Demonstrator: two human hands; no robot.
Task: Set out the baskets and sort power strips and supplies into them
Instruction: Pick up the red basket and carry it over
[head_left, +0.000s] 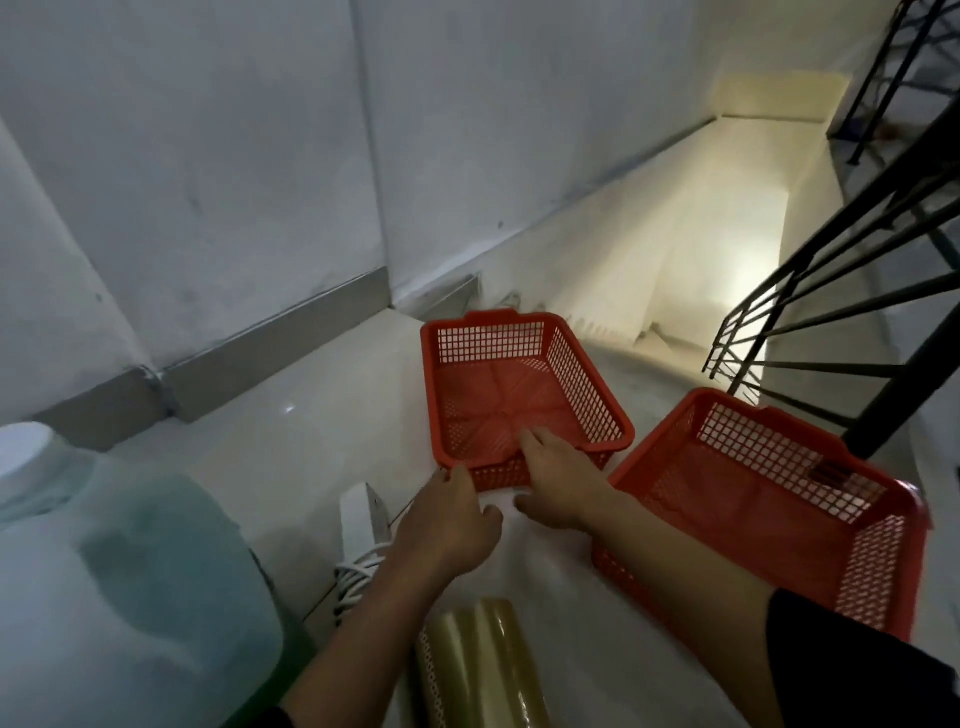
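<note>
water jug (104, 571) far left of the near red basket (514, 389) | white power strip (363, 514) left of it, on floor | left hand (452, 525) and right hand (556, 483) grip its front rim; mesh, empty | second red basket (769, 499) right of it, empty

Open floor (311, 415) lay to the left of the far basket (519, 384), up to the wall. Both hands, left hand (452, 519) and right hand (558, 483), crowded its near rim. The near basket (769, 499) stood just beside it on the right, leaving only a narrow gap. A jug (119, 571), a power strip (363, 514) and tape rolls (483, 670) blocked the near left. Railing (831, 291) closed the right side.
</note>
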